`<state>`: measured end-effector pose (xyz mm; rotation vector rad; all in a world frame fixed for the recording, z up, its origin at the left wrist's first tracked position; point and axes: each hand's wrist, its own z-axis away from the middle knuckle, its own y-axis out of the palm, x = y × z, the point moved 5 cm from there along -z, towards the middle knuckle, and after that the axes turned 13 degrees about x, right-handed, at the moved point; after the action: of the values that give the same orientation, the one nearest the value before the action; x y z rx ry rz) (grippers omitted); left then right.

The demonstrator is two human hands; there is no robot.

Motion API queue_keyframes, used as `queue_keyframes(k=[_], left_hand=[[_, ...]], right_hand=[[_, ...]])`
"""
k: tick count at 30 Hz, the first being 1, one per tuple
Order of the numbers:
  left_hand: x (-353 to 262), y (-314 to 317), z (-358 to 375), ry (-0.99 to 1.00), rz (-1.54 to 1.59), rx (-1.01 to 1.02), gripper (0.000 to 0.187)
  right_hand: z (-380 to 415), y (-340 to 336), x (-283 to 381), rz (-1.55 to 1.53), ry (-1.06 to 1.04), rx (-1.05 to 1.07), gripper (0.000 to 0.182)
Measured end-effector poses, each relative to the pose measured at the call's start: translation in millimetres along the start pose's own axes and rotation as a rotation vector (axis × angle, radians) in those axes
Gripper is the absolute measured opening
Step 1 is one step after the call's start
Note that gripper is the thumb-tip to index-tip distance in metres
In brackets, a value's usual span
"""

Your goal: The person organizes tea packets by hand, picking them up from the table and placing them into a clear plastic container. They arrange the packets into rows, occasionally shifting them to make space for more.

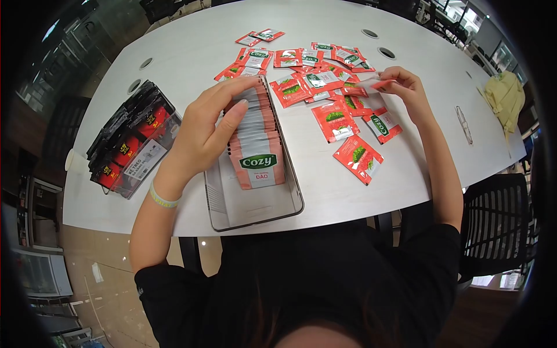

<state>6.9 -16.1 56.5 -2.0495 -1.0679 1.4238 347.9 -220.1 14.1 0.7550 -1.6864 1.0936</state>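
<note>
A clear plastic box (255,221) with a dark rim holds a row of pink Cozy sachets (258,162) standing on edge. My left hand (217,119) rests over the box's left side, fingers bent across the tops of the sachets at the far end. Red Cozy sachets (336,119) lie scattered and overlapping to the right of the box. My right hand (399,87) is at the right edge of this pile, thumb and fingers pinched on a red sachet that is partly hidden by the fingers.
At the left stands a clear case (130,142) with red and black packs and a white label. Glasses (464,124) and a yellow-green bag (503,101) lie on the right of the white table (348,206). A black chair (496,223) is at the right edge.
</note>
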Motion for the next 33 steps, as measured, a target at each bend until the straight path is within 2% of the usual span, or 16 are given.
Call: queue_keyframes(k=[2,5,9,11,12,14,15,16,18,22,25,27,28,29,31,33], left_hand=[[-4.2,0.8,0.7,0.106,-0.156,-0.025,0.036],[-8.0,-0.5,1.1,0.196,-0.291,-0.026,0.037],[-7.9,-2.6,0.7,0.209,-0.274,0.034,0.042],[-8.3,-1.3,0.2,0.205,-0.242,0.159,0.058],[-12.6,-2.2,2.4,0.196,-0.246,0.157,0.058],[-20.8,1.0,5.1,0.108,-0.308,0.191,0.075],[-19.8,2.3,5.9,0.092,-0.381,0.259,0.091],[-21.1,3.0,8.3,0.084,-0.386,0.254,0.091],[-16.2,10.8,12.1,-0.08,-0.476,0.318,0.099],[-9.8,22.0,15.7,-0.171,-0.562,0.341,0.113],[-3.6,23.5,16.6,-0.165,-0.567,0.327,0.112],[-2.6,21.8,16.8,-0.097,-0.459,0.338,0.11],[4.1,20.0,16.1,-0.054,-0.438,0.301,0.106],[4.4,14.5,15.0,-0.059,-0.439,0.298,0.106],[1.3,4.3,13.3,-0.049,0.01,0.38,0.103],[5.7,-5.6,13.8,-0.051,0.028,0.388,0.103]], right_hand=[[0.7,8.0,8.7,0.149,-0.213,0.004,0.011],[-0.5,11.7,5.2,0.176,-0.178,0.079,0.015],[-1.0,14.8,4.7,0.218,-0.077,0.134,0.017],[4.6,26.2,20.8,0.172,-0.094,0.1,0.016],[5.7,32.2,27.8,0.121,-0.11,0.066,0.016],[1.9,37.2,32.6,0.114,-0.149,0.096,0.014],[0.5,41.6,38.7,0.113,-0.185,0.116,0.014],[0.7,47.5,46.5,0.078,-0.24,0.089,0.009],[5.0,74.1,77.6,0.034,-0.332,0.115,0.004],[16.4,141.6,122.5,-0.133,-0.47,0.365,0.037],[22.4,192.7,150.2,0.029,-0.618,0.457,0.04],[14.9,211.1,150.5,0.304,-0.533,0.583,0.035],[11.1,218.1,146.0,0.373,-0.405,0.614,0.025],[9.1,222.4,147.7,0.373,-0.407,0.619,0.025],[4.5,232.0,146.5,0.614,-0.353,0.686,0.019],[7.7,234.7,147.3,0.649,-0.296,0.738,0.018]])
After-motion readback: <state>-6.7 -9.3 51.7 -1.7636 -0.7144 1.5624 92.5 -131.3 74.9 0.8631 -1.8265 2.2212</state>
